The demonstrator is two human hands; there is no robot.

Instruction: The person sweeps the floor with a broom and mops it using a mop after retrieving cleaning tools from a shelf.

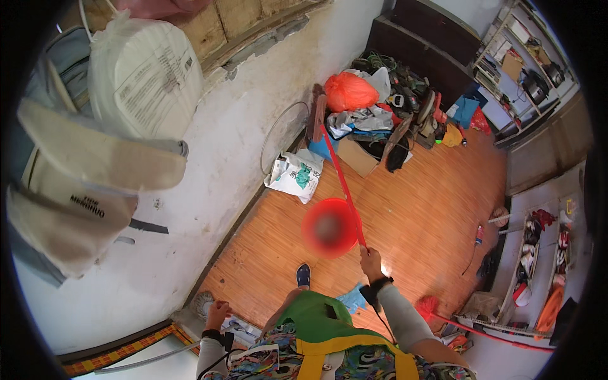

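My right hand grips the lower end of a long red broom handle. The handle slants away and passes over the right side of a red plastic bucket, whose inside is blurred. At its far end the reddish-brown broom head is raised beside the wall, near a heap of goods. My left hand hangs low on the left with loosely curled fingers and no visible object in them. It is nearest to a grey stringy mop head by the wall's base.
A white printed bag and an orange plastic bag sit along the wall. Shoe racks line the right side, with a red-bristled brush near them. Blue plastic lies by my feet. Bags hang at left, including a wrapped white bundle.
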